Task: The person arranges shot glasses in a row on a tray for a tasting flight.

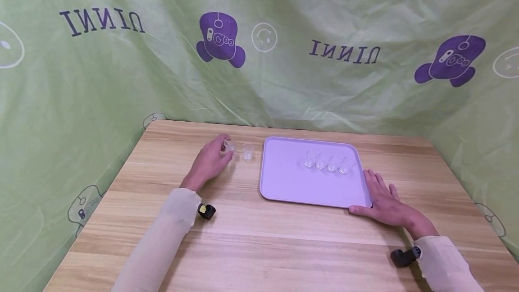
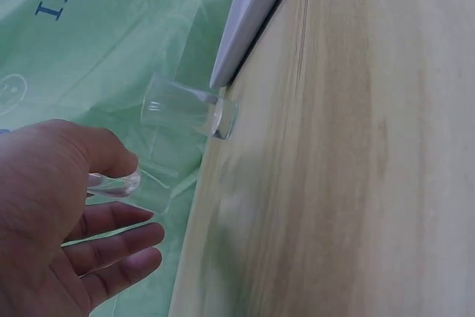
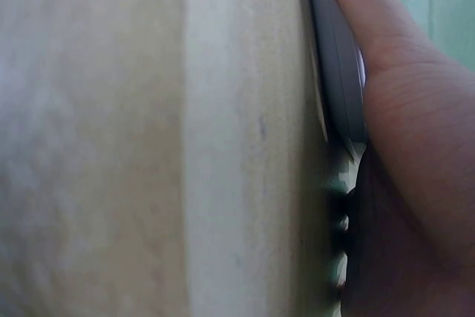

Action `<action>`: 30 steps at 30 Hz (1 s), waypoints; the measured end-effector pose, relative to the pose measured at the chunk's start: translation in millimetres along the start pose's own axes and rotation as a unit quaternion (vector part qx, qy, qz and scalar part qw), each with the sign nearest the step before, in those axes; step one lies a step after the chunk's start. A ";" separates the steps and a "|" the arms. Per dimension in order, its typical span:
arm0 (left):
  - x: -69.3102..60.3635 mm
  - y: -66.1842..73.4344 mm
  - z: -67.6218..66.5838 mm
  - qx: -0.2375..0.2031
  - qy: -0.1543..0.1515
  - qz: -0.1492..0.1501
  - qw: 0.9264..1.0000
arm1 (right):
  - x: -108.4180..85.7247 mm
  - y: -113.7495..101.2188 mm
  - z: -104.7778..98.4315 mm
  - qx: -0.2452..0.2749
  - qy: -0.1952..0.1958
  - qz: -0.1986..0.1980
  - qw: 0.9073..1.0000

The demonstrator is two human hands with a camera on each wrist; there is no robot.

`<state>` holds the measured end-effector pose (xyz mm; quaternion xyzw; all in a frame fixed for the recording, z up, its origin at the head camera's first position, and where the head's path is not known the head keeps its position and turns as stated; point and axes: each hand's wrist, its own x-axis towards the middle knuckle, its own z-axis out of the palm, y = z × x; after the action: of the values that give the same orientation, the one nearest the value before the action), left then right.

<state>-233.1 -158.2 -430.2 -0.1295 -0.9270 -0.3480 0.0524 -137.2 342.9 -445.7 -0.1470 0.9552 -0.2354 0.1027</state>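
My left hand [image 1: 211, 159] pinches a small clear cup [image 1: 229, 144] between thumb and fingers, left of the tray. In the left wrist view the thumb and index finger lie at this cup [image 2: 152, 189], the other fingers spread below. Just to its right a second clear cup [image 1: 248, 152] stands upright on the table. My right hand [image 1: 383, 199] rests at the near right corner of the lilac tray [image 1: 284, 188], fingers straight along its side, thumb at its front edge. Several more clear cups [image 1: 332, 166] stand in a row on the tray's right half.
The wood-grain table [image 1: 275, 247] carries the tray towards its far side. A green curtain [image 1: 284, 93] with purple prints hangs behind the table and along both sides.
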 end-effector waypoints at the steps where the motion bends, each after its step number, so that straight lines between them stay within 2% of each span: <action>1: -0.1 1.0 -0.2 0.000 0.006 0.004 1.000 | -0.2 0.1 -0.2 0.000 0.000 0.000 1.000; 5: -0.8 6.1 -0.5 -0.002 0.031 0.024 0.999 | -0.7 0.2 -0.9 0.000 0.001 -0.001 1.000; 12: -2.0 21.3 -0.9 -0.041 0.060 0.071 0.995 | -0.7 -0.2 -0.1 0.000 0.001 -0.002 1.000; 22: -0.7 40.3 6.9 -0.065 0.043 0.100 0.992 | -0.2 1.4 0.9 0.002 -0.005 0.005 1.000; 30: -0.3 52.1 13.7 -0.056 0.025 0.102 0.993 | 0.5 0.6 -0.8 0.003 -0.011 0.010 1.000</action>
<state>-218.5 -111.5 -407.6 -0.2176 -0.8864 -0.3954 0.1030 -138.0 343.6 -445.3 -0.1397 0.9549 -0.2352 0.1155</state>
